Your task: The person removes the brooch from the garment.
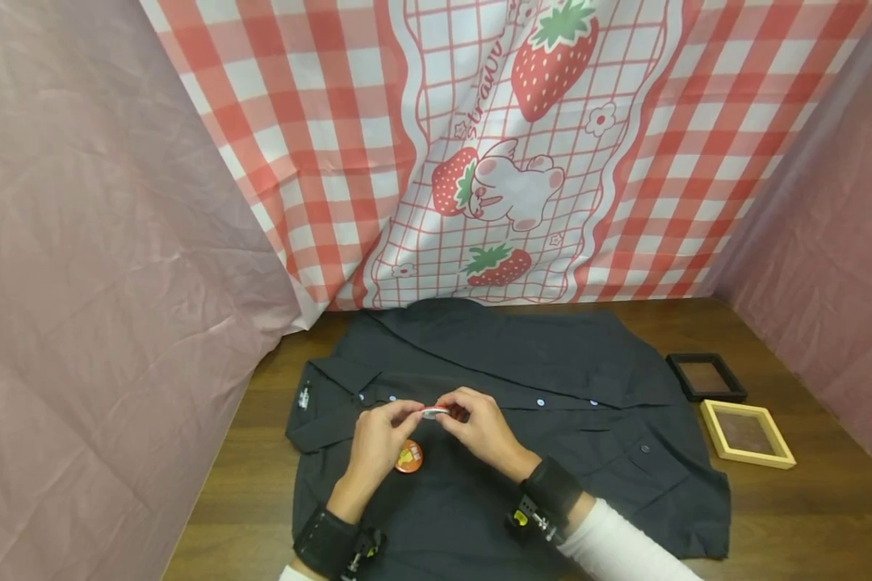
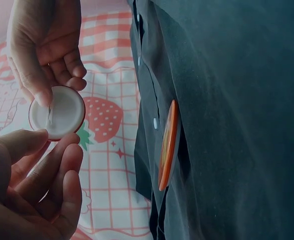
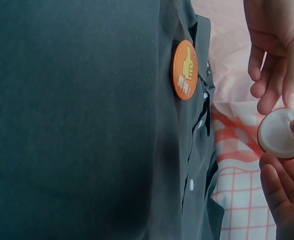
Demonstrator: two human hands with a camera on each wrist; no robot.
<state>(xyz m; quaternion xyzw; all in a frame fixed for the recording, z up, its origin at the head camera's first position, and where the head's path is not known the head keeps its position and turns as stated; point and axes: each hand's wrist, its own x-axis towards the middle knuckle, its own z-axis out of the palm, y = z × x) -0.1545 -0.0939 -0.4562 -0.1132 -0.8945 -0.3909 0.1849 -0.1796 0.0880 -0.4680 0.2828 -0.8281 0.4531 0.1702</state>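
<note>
A round button badge (image 1: pixel 433 412) with a red rim is held above the dark shirt (image 1: pixel 472 500). Its white back and the pin across it show in both wrist views. My left hand (image 1: pixel 379 444) pinches one edge between thumb and fingers. From the other side my right hand (image 1: pixel 488 429) grips it, the thumb lying at the pin. An orange badge (image 3: pixel 185 70) with a yellow thumbs-up sits on the shirt front, close to my left hand in the head view. The held badge's front is hidden.
The shirt lies spread on a wooden table (image 1: pixel 221 500), its collar to the left. A black frame (image 1: pixel 727 387) and a pale yellow frame (image 1: pixel 783 441) lie at the right. A red checked strawberry cloth (image 1: pixel 341 121) hangs behind, with pink cloth (image 1: pixel 102 282) at the sides.
</note>
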